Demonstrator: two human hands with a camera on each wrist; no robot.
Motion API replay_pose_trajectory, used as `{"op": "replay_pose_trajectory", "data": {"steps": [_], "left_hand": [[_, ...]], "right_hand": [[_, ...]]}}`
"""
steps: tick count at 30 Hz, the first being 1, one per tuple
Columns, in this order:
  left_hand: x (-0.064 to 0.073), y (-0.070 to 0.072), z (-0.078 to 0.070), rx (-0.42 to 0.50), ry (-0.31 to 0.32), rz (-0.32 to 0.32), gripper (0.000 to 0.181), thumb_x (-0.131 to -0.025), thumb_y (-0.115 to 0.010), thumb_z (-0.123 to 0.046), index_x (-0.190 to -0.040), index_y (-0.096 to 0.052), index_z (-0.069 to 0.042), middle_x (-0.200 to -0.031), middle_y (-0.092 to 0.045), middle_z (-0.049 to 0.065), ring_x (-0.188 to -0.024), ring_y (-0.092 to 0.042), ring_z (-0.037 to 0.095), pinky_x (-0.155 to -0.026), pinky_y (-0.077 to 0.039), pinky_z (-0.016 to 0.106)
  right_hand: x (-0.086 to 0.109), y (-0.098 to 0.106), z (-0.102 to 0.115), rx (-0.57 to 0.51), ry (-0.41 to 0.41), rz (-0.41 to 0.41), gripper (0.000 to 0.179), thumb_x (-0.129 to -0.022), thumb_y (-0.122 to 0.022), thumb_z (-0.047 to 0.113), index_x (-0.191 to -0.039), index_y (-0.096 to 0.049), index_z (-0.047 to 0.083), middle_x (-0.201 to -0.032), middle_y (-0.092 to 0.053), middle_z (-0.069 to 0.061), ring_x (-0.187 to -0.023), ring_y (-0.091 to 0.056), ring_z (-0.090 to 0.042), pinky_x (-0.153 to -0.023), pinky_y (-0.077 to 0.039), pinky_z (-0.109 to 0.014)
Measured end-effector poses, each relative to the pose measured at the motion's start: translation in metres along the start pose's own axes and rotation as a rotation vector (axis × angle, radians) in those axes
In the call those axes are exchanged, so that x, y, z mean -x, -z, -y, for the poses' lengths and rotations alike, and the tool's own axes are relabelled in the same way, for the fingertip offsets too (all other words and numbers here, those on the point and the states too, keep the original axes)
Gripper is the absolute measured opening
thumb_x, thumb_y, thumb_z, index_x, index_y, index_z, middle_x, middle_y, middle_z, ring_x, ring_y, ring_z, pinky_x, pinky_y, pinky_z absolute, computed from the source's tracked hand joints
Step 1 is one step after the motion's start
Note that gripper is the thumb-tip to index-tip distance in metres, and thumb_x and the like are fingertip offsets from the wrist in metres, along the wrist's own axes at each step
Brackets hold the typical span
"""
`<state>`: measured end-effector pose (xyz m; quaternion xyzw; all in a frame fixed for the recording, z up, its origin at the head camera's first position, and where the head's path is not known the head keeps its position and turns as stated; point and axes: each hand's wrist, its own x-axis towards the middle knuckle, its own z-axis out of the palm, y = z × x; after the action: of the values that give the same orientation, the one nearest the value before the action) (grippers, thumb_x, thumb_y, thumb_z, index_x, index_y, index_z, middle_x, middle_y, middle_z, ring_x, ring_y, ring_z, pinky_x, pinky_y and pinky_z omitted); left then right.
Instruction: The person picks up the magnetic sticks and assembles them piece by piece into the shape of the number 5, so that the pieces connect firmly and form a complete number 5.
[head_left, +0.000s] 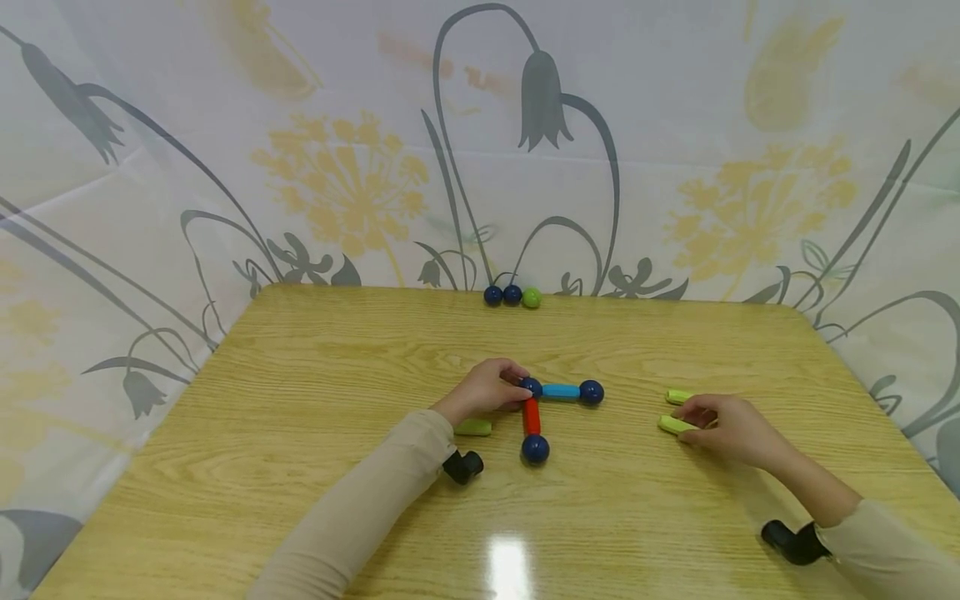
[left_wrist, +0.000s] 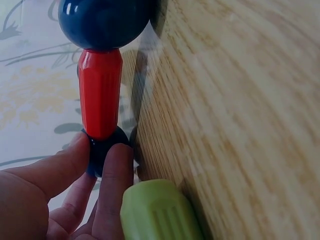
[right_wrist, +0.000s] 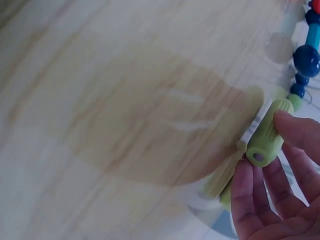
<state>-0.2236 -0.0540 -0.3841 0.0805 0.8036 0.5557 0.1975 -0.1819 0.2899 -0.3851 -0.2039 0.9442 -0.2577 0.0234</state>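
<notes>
My left hand point(head_left: 489, 390) grips a dark blue ball point(head_left: 532, 387) at the corner of an L-shaped piece lying on the table. From that ball a light blue rod point(head_left: 561, 392) runs right to a second blue ball point(head_left: 592, 392). A red rod point(left_wrist: 101, 95) joins it to a third blue ball point(head_left: 536, 449) on the near side. Beside the left hand lies a light green rod point(left_wrist: 159, 212), partly covered by it in the head view. My right hand point(head_left: 731, 429) pinches another green rod point(right_wrist: 270, 134) between thumb and fingers. Just behind it is one more green rod point(head_left: 678, 397).
At the far edge of the wooden table point(head_left: 337, 350), two blue balls point(head_left: 502, 295) and a green ball point(head_left: 532, 297) stand in a row. A flower-patterned cloth point(head_left: 480, 167) hangs behind the table. Black wrist devices point(head_left: 795, 543) sit at both sleeves.
</notes>
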Motion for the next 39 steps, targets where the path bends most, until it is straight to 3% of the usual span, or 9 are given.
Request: {"op": "replay_pose_trajectory", "data": {"steps": [18, 33, 39], "left_hand": [[-0.001, 0.001, 0.000, -0.014, 0.004, -0.007, 0.028, -0.087, -0.065, -0.003, -0.114, -0.059, 0.001, -0.106, -0.057, 0.014, -0.088, -0.062, 0.022, -0.073, -0.053, 0.028], [-0.002, 0.000, 0.000, -0.018, 0.010, -0.011, 0.028, -0.087, -0.065, -0.003, -0.114, -0.060, 0.001, -0.106, -0.057, 0.014, -0.090, -0.062, 0.023, -0.073, -0.053, 0.028], [-0.001, -0.001, -0.002, -0.022, 0.017, -0.014, 0.028, -0.087, -0.065, -0.003, -0.114, -0.060, 0.001, -0.105, -0.057, 0.014, -0.090, -0.062, 0.023, -0.073, -0.053, 0.028]], "right_hand": [[-0.017, -0.014, 0.041, -0.081, 0.098, 0.055, 0.021, -0.079, -0.075, 0.013, -0.097, -0.068, 0.006, -0.090, -0.064, 0.000, -0.078, -0.058, -0.015, -0.066, -0.049, -0.026], [-0.034, -0.032, 0.055, -0.168, 0.195, 0.110, 0.019, -0.079, -0.074, 0.009, -0.096, -0.068, 0.003, -0.089, -0.063, -0.001, -0.075, -0.057, -0.010, -0.064, -0.049, -0.026], [-0.036, -0.039, 0.062, -0.175, 0.200, 0.134, 0.019, -0.078, -0.075, 0.009, -0.095, -0.068, 0.005, -0.090, -0.063, 0.000, -0.077, -0.058, -0.012, -0.065, -0.049, -0.025]]}}
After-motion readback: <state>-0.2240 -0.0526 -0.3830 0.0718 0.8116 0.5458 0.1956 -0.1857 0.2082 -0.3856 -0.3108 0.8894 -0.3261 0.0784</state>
